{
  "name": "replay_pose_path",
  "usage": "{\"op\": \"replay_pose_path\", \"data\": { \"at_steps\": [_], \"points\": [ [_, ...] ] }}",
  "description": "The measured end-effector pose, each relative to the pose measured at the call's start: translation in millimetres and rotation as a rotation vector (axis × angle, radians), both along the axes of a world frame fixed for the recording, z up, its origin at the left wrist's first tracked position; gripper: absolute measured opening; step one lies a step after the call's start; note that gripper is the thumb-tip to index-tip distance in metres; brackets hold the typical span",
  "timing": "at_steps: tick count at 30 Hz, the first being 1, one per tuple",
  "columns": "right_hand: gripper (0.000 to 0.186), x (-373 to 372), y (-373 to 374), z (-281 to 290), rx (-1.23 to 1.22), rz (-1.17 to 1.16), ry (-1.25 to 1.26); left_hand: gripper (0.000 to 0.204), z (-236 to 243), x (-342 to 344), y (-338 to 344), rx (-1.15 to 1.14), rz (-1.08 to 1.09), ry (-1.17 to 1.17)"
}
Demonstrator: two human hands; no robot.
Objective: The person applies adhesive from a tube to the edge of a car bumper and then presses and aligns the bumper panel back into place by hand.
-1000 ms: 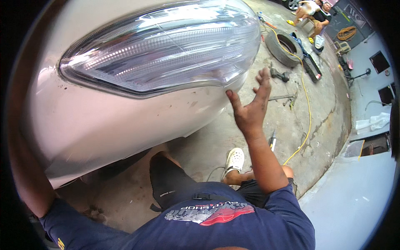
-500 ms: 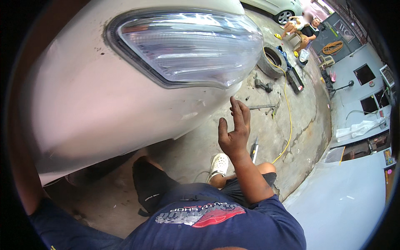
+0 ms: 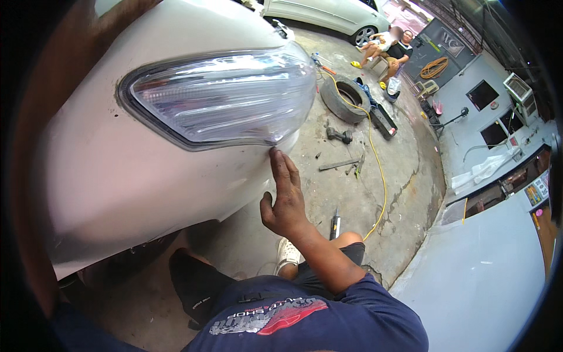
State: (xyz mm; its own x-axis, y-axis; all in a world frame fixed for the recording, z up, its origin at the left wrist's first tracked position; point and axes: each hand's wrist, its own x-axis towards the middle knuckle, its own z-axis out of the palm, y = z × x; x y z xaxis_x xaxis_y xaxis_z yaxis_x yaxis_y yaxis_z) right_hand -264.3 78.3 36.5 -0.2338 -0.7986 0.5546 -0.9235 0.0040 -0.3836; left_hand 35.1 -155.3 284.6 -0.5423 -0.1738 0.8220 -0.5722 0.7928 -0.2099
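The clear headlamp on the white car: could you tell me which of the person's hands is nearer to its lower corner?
Right. The right hand reaches up with fingertips at the headlamp lower corner; the left hand rests on the white car body above it.

On the concrete floor (image 3: 404, 176) to the right I see a tyre (image 3: 346, 97) with a yellow hose (image 3: 378, 170) running over it, and a power tool (image 3: 339, 135) near it. Far behind, people sit beside a silver car (image 3: 328, 14).
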Motion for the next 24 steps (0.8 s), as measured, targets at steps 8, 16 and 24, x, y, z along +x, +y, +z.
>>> {"op": "replay_pose_path", "data": {
  "at_steps": [8,16,24],
  "points": [
    [0.106,-1,10,2,0.040,-0.029,0.021,0.039,-78,62,13,0.130,-0.083,0.018],
    [0.107,3,5,1,0.029,0.017,0.037,0.034,-305,71,143,1.160,-0.258,0.430],
    [0.108,7,5,-1,0.131,-0.075,0.050,0.036,-368,46,113,1.548,-0.441,1.206]
  ]
}}
